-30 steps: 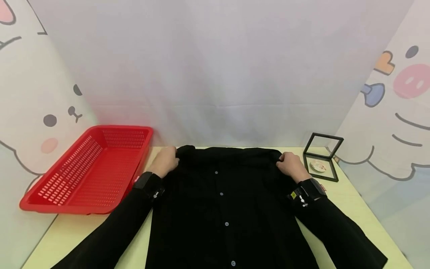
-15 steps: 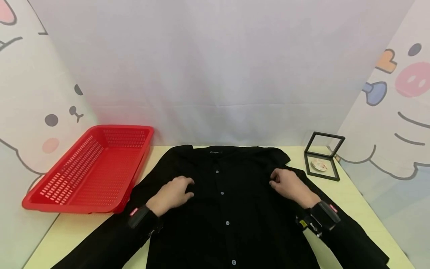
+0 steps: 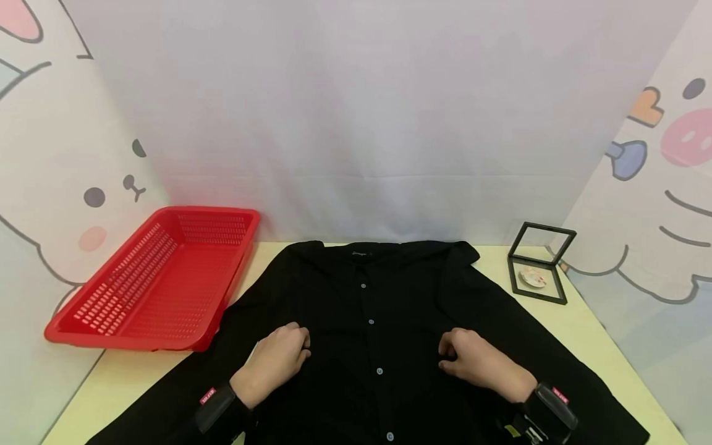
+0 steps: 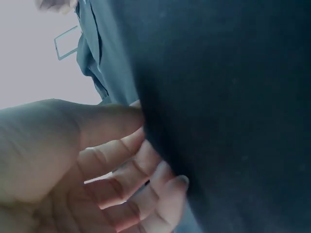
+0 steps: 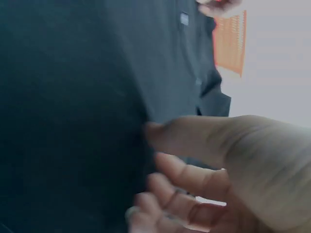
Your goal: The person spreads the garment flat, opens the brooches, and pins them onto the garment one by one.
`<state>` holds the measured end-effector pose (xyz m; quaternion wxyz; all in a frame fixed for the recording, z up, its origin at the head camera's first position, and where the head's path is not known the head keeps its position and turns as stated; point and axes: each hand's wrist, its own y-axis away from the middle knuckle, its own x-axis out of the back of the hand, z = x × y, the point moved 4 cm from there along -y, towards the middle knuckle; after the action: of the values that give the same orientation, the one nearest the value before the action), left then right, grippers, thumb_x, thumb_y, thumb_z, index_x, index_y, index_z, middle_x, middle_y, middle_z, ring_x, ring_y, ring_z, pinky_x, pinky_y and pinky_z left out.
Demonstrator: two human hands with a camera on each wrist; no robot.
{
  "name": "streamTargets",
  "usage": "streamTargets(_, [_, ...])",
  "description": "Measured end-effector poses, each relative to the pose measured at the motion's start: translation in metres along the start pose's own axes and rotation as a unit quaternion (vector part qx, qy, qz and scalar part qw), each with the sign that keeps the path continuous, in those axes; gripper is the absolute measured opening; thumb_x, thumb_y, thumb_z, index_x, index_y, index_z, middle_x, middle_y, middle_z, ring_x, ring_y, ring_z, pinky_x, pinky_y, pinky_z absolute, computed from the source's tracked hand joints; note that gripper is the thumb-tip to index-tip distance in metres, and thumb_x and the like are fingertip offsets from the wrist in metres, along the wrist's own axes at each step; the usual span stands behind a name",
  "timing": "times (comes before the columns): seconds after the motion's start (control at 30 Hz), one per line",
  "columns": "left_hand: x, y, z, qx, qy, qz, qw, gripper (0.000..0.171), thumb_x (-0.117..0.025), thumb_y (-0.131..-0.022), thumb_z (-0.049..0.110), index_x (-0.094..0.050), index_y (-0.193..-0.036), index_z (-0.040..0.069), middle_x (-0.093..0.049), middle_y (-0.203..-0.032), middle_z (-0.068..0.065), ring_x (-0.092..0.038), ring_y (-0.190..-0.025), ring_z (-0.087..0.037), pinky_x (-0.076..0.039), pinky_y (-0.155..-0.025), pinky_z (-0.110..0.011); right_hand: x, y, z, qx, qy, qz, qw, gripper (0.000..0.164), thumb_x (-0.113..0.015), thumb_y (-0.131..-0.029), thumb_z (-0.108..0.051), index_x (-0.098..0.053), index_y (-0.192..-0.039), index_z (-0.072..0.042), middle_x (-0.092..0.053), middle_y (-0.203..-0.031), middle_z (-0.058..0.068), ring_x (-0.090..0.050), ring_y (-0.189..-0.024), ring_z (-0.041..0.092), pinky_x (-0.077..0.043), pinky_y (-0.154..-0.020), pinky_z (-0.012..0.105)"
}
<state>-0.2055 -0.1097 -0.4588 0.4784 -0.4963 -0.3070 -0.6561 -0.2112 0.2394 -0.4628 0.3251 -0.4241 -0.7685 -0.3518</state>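
A black long-sleeved button-up shirt [image 3: 411, 321] lies spread front side up on the table, collar towards the back wall and sleeves angled out to both sides. Over its left half is my left hand [image 3: 272, 358], fingers loosely bent. The left wrist view has the thumb and fingers [image 4: 141, 160] close against the dark cloth, with no clear pinch on it. My right hand [image 3: 484, 364] hovers at or just over the shirt's right half, a gap showing between thumb and fingers. In the right wrist view that thumb [image 5: 184, 138] is blurred beside the cloth.
At the left stands a red perforated plastic basket [image 3: 183, 284], near the left sleeve. A small black hinged frame [image 3: 538, 295] with a round pale item [image 3: 533, 277] in it stands at the back right. A white curtain [image 3: 361, 123] closes off the back of the pale yellow table [image 3: 589, 346].
Both hands have let go of the shirt's shoulder area and moved back towards the body. The collar now lies flat with its label showing, and both sleeves are visible.
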Motion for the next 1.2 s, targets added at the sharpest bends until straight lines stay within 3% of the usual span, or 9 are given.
streamTargets(0.17, [-0.001,0.001,-0.001,-0.003,0.015,-0.015,0.9998,0.028,-0.064,-0.099,0.005,-0.056,-0.074,0.014,-0.045,-0.067,0.003,-0.039,-0.053,-0.01,-0.032,-0.048,-0.026,-0.012,0.003,-0.004,0.01,0.001,0.0,1.0,0.016,-0.064,-0.093,-0.005,-0.064,-0.08,-0.015,-0.049,-0.06,-0.003,-0.043,-0.049,0.009,-0.036,-0.048,0.025])
streamTargets(0.43, [0.003,0.008,-0.004,-0.006,0.018,-0.05,0.9986,0.029,-0.064,-0.099,0.007,-0.056,-0.072,0.017,-0.045,-0.066,0.005,-0.04,-0.052,-0.01,-0.032,-0.047,-0.026,-0.023,0.017,-0.016,0.0,0.005,-0.044,0.999,0.017,-0.068,-0.089,-0.008,-0.064,-0.076,-0.018,-0.049,-0.058,-0.004,-0.042,-0.047,0.01,-0.035,-0.047,0.026])
streamTargets(0.67, [0.002,0.007,-0.013,0.024,0.04,-0.066,0.9968,0.022,-0.076,-0.092,0.009,-0.058,-0.081,0.016,-0.051,-0.077,0.001,-0.046,-0.063,-0.013,-0.039,-0.055,-0.029,-0.03,0.019,-0.021,0.027,-0.014,-0.026,0.999,0.017,-0.067,-0.087,-0.007,-0.065,-0.076,-0.02,-0.044,-0.054,-0.009,-0.038,-0.045,0.004,-0.034,-0.045,0.022])
streamTargets(0.83, [0.008,0.002,-0.015,0.037,-0.001,-0.029,0.9989,0.022,-0.083,-0.087,0.019,-0.067,-0.1,0.012,-0.059,-0.092,-0.006,-0.054,-0.075,-0.021,-0.043,-0.062,-0.036,-0.026,0.015,-0.02,0.035,-0.018,-0.035,0.999,0.018,-0.066,-0.089,-0.006,-0.065,-0.078,-0.019,-0.045,-0.055,-0.009,-0.039,-0.046,0.005,-0.036,-0.046,0.022])
streamTargets(0.97, [0.015,-0.004,-0.016,0.047,0.005,-0.014,0.9988,0.029,-0.081,-0.089,0.022,-0.069,-0.112,0.01,-0.063,-0.103,-0.01,-0.061,-0.084,-0.026,-0.047,-0.067,-0.037,-0.012,0.008,-0.023,0.04,-0.015,-0.027,0.999,0.015,-0.066,-0.094,-0.007,-0.067,-0.083,-0.017,-0.053,-0.065,-0.006,-0.047,-0.053,0.007,-0.04,-0.05,0.024])
streamTargets(1.1, [0.021,-0.013,-0.018,0.049,0.023,0.007,0.9985,0.029,-0.078,-0.093,0.02,-0.068,-0.117,0.007,-0.063,-0.111,-0.016,-0.063,-0.09,-0.03,-0.051,-0.07,-0.039,0.008,-0.002,-0.023,0.039,0.024,0.04,0.998,0.003,-0.072,-0.094,-0.011,-0.07,-0.094,-0.013,-0.06,-0.087,0.0,-0.057,-0.075,0.013,-0.048,-0.065,0.031])
streamTargets(1.2, [0.025,-0.018,-0.025,0.063,0.029,0.021,0.9974,0.032,-0.076,-0.094,0.018,-0.066,-0.121,0.004,-0.062,-0.119,-0.022,-0.064,-0.095,-0.033,-0.054,-0.074,-0.042,0.018,-0.01,-0.02,0.031,0.052,0.083,0.995,0.013,-0.074,-0.094,-0.012,-0.071,-0.105,-0.009,-0.063,-0.108,0.011,-0.061,-0.098,0.029,-0.052,-0.081,0.044])
